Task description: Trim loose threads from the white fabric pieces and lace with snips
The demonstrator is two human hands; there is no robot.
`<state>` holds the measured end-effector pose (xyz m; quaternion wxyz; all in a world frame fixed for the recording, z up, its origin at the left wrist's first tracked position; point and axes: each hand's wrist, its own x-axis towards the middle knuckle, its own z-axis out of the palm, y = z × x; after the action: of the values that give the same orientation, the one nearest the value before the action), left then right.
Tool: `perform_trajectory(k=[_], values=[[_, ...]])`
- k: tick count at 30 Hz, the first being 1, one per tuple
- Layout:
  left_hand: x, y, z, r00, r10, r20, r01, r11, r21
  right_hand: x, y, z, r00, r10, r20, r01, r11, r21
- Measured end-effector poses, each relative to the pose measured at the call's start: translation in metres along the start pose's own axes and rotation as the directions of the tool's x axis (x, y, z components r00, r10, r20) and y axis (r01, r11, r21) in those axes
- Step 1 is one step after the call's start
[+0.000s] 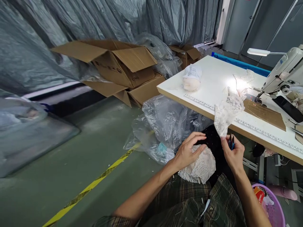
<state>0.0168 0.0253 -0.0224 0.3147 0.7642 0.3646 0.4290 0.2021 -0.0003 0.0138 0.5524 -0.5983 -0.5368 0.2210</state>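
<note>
My left hand (187, 153) is open, thumb and fingers apart, over a white lace cup-shaped piece (200, 168) on my lap; whether it touches the lace, I cannot tell. Between thumb and forefinger, my right hand (234, 154) pinches the lower tip of a white lace fabric piece (224, 113) that hangs over the table's front edge. Small blue thread snips (231, 143) with dark blades pointing up are also held in that right hand. The hanging lace runs back across the tabletop toward the sewing machine (281, 71).
On the white table (213, 75) stands a stack of pale cups (191, 77) at the left. Brown card (265, 113) lies by the needle. Plastic bags (165, 119) and open cartons (127, 67) are left of the table; a purple basket (279, 208) is low right.
</note>
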Motion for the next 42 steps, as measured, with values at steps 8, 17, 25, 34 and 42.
perform_trajectory(k=[8,17,25,34,42], values=[[0.015,0.021,-0.010,0.993,0.096,-0.070,-0.098,0.995,-0.032,-0.064,-0.015,-0.015,0.896,-0.292,0.336,0.272,0.956,0.107],[0.002,0.017,0.009,0.747,-0.098,0.658,0.525,0.694,-0.492,-0.081,-0.012,-0.017,0.855,-0.265,0.445,0.204,0.962,0.180],[-0.006,0.018,0.006,0.758,-0.316,0.571,0.627,0.596,-0.502,-0.073,0.001,-0.019,0.887,-0.054,0.458,0.010,0.995,0.098],[-0.003,0.021,0.014,0.795,-0.342,0.501,0.582,0.662,-0.472,-0.005,0.006,0.008,0.984,0.130,-0.125,-0.108,0.979,0.174],[-0.003,0.021,0.009,0.770,-0.435,0.467,0.633,0.611,-0.475,0.003,-0.020,-0.005,0.995,-0.064,0.079,0.060,0.997,0.054]])
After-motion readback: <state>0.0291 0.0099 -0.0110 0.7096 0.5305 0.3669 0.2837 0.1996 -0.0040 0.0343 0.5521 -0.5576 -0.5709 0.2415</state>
